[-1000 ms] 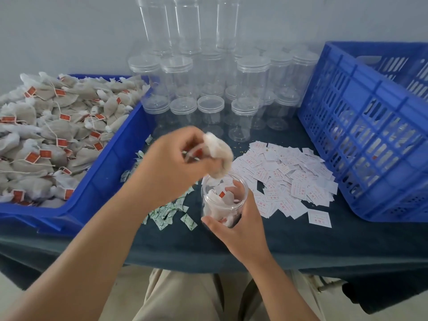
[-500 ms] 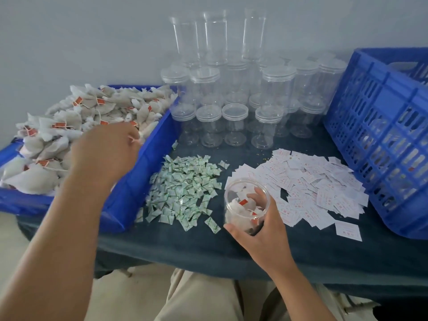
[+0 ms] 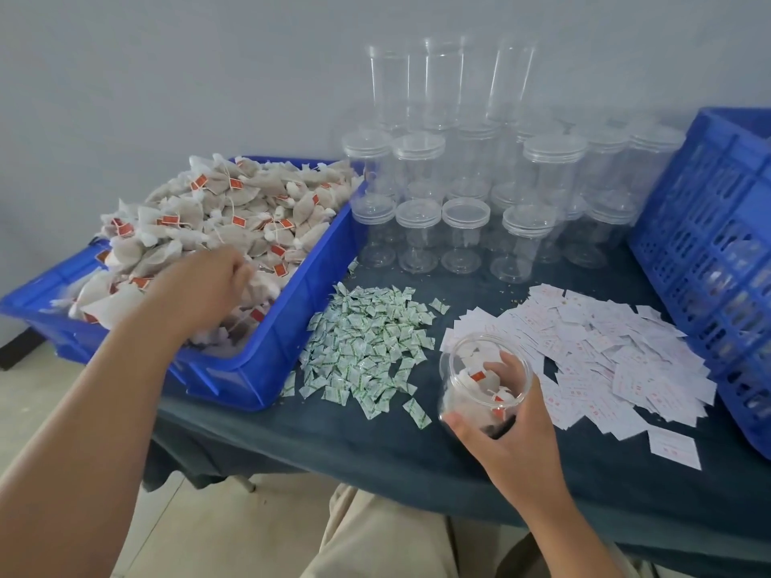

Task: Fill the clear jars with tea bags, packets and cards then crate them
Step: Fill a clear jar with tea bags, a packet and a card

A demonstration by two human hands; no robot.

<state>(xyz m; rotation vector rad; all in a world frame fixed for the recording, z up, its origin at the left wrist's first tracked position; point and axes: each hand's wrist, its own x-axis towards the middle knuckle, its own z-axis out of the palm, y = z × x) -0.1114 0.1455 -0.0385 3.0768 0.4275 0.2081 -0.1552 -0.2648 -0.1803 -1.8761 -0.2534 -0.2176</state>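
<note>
My right hand [image 3: 511, 440] grips a lidless clear jar [image 3: 484, 381] that holds a few tea bags, just above the dark tablecloth. My left hand [image 3: 200, 285] reaches down into the heap of tea bags [image 3: 217, 227] in a shallow blue bin [image 3: 267, 369] on the left; its fingertips are curled among the bags, and I cannot tell whether they hold one. A pile of small green-and-white packets [image 3: 367, 340] lies between the bin and the jar. White cards with red print [image 3: 600, 360] are spread to the right of the jar.
Many lidded and lidless clear jars [image 3: 463, 227] stand in rows and stacks at the back against the grey wall. A tall blue slatted crate [image 3: 709, 260] stands at the right edge. The table's front edge [image 3: 375, 460] is close to my legs.
My left hand dropped a tea bag into the jar, then swung left into the blue bin. My right hand has kept hold of the jar. The camera view shifted left.
</note>
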